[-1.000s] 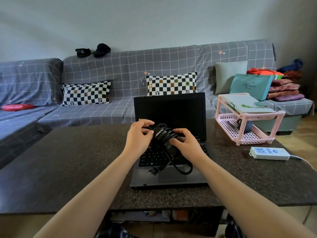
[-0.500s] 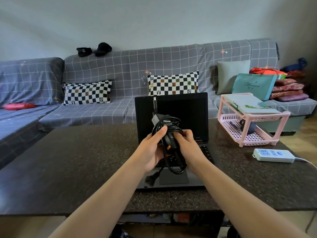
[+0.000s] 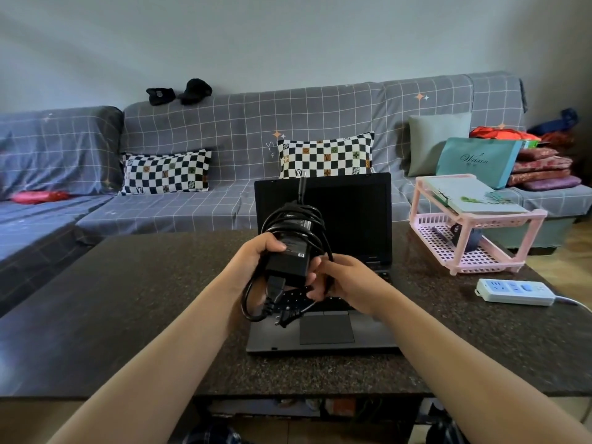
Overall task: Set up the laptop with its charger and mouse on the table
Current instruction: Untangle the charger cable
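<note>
An open black laptop (image 3: 352, 206) with a dark screen stands on the dark speckled table (image 3: 128, 299). Above its keyboard I hold the black charger brick (image 3: 290, 257), wound in its own cable. My left hand (image 3: 256, 261) grips the brick from the left. My right hand (image 3: 346, 280) pinches a strand of the cable at the brick's right side. The wall plug (image 3: 285, 317) dangles over the palm rest, and the barrel tip sticks up above the bundle. No mouse is visible.
A white power strip (image 3: 515, 291) lies on the table to the right. Behind it stands a pink two-tier plastic rack (image 3: 474, 238) with a book on top. A grey checked sofa with cushions runs behind the table.
Both hands have lifted the charger bundle off the keyboard and turned it so the brick's label faces me. The plug now hangs lower over the palm rest.
</note>
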The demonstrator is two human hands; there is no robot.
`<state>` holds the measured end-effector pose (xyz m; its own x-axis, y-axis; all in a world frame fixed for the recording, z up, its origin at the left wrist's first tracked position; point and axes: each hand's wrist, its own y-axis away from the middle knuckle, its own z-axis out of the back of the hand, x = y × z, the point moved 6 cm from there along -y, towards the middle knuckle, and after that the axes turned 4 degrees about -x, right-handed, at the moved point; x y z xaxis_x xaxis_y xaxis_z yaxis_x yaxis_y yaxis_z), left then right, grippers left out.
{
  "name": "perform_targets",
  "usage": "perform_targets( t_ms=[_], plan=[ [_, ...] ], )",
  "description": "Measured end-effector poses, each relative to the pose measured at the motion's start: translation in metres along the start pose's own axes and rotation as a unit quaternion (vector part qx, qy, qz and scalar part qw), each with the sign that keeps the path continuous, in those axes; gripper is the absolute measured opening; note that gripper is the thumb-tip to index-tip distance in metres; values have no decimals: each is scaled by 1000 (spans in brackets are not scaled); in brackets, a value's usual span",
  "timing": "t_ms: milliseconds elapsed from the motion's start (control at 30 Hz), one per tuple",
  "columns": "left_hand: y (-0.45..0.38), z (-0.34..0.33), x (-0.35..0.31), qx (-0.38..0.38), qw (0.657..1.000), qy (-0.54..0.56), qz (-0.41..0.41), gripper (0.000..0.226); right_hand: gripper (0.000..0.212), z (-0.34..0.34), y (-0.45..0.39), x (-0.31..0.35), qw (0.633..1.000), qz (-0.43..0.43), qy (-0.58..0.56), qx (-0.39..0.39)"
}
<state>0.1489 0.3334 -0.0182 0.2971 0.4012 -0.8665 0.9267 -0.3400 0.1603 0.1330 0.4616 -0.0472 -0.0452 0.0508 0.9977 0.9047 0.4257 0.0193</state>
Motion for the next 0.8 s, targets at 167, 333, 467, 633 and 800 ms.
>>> perform_targets(
  t_ms=[167, 333, 467, 633, 800],
  plan=[
    [6, 26, -27, -97, 971, -212, -48, 61, 21, 27, 3, 17, 993, 18, 52, -108],
    [14, 34, -33, -126, 941, -307, -66, 68, 26, 30, 6, 24, 985, 58, 115, -118],
    [18, 40, -20, -144, 959, -238, -55, 73, 25, 14, 11, 32, 986, 94, 106, -86],
    [22, 29, -7, -110, 960, -253, -46, 74, 21, -8, 23, 40, 984, 128, 66, -106],
    [22, 15, 6, -87, 946, -306, -67, 59, 31, -27, 25, 31, 979, 71, -52, -181]
  ],
)
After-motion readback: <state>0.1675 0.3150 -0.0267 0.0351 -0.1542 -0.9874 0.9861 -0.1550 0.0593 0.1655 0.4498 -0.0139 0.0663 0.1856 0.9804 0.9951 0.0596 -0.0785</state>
